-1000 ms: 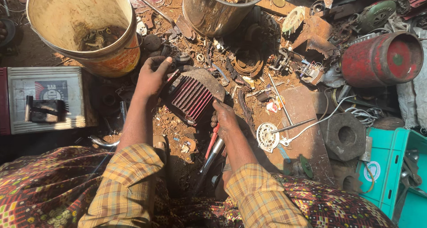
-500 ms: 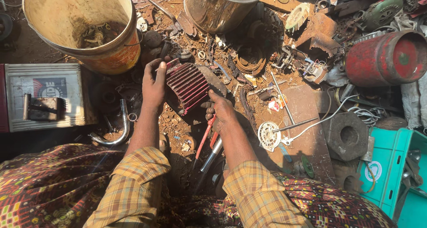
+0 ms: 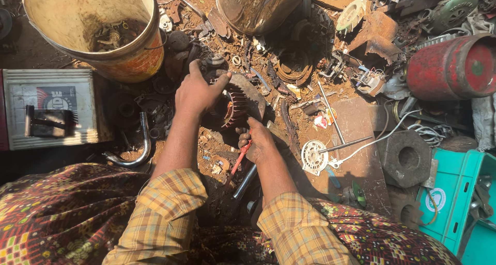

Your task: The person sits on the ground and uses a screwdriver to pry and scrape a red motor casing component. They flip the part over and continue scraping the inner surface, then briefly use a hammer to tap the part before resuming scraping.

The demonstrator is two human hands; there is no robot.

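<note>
My left hand (image 3: 197,92) grips the top of a rusty finned metal part (image 3: 236,108) that stands on the scrap-strewn ground in the middle of the view. My right hand (image 3: 261,142) is closed around a red-handled tool (image 3: 239,158), held against the lower side of the finned part. The tool's working end is hidden behind my fingers. A grey metal rod (image 3: 245,182) lies on the ground just under my right wrist.
A yellow bucket (image 3: 134,50) with scrap stands at the upper left, a shiny metal can (image 3: 248,11) above centre. A boxy battery (image 3: 49,110) sits left, a red gas cylinder (image 3: 454,66) right, a teal crate (image 3: 457,203) at the lower right. A white perforated disc (image 3: 313,156) lies nearby.
The finned part has been turned, so its red fins now show less. My left hand has shifted right over its top, and my right hand has closed in against it with the tool.
</note>
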